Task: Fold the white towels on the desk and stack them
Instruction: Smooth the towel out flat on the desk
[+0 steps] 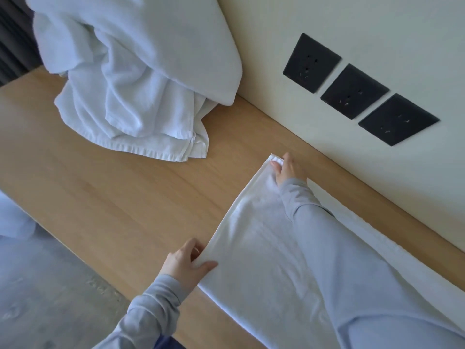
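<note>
Towels: task looks early, no stack is visible yet.
Pile (130, 79): crumpled on desk (100, 192), far left, unfolded.
Left hand (187, 263): pinches near corner of towel (254, 248).
Right hand (288, 170): fingers closed on far corner.

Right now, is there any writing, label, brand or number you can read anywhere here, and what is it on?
None can be read.
Flat towel, crumpled towels, desk: no print or tag shows.
Three black wall sockets: only pin holes, no lettering.
Grey floor: faint marks, too blurred to read.
</note>
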